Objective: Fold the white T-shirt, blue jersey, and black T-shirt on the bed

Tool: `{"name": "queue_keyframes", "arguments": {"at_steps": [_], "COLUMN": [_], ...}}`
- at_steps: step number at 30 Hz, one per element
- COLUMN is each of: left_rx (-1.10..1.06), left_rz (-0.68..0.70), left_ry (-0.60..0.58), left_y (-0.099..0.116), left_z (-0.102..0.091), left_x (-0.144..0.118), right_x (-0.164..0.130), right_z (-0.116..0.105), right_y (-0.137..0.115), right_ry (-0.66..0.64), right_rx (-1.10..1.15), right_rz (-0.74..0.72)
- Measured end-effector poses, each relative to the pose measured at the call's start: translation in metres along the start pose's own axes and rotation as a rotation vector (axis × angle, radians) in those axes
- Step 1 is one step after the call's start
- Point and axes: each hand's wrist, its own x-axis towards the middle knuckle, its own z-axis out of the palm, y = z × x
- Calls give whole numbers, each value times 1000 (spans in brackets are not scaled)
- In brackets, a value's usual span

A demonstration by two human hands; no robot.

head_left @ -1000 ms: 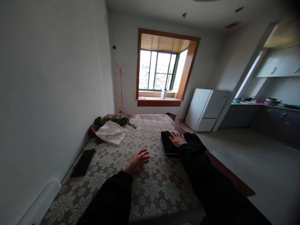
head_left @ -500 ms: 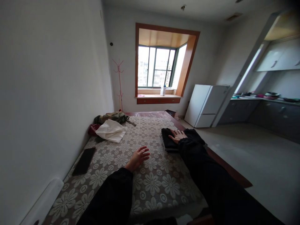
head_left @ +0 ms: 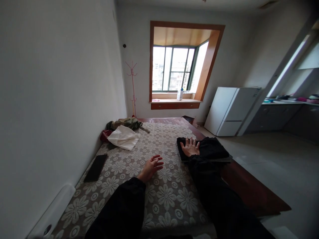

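The right hand (head_left: 190, 149) is now spread wider on the black cloth (head_left: 213, 147)

In the head view, with a clock laid over the picture, the folded black cloth is found at four o'clock, at the right side of the table (head_left: 251, 187). Compared with half a second ago, the fingers of the right hand have been turned more away from the body and set further apart; by this, it may be judged, the cloth is being pressed flat rather than gripped. The right palm is laid upon it, wide open, and nothing is seen pinched. At six o'clock the left hand (head_left: 150, 167) is held half open, fingers loosely bent, with nothing seen inside; whether the patterned tablecloth (head_left: 165, 196) is touched cannot be told
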Motion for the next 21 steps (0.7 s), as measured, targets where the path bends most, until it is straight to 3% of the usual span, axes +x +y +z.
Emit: {"name": "queue_keyframes", "arguments": {"at_steps": [6, 11, 16, 18, 21], "left_rx": [262, 663, 1060, 1178, 1307], "left_rz": [148, 245, 304, 305, 315], "left_ry": [229, 398, 511, 540, 566], "left_y": [4, 58, 109, 118, 129], "left_z": [-16, -66, -115, -123, -118], "left_x": [13, 32, 27, 23, 16], "right_x": [-7, -6, -7, -8, -11], "right_z": [3, 1, 1, 1, -1], "right_y": [2, 1, 0, -1, -1], "right_ry": [41, 63, 63, 66, 67], "right_rx": [20, 24, 23, 22, 27], "right_rz": [-22, -14, -19, -13, -9]}}
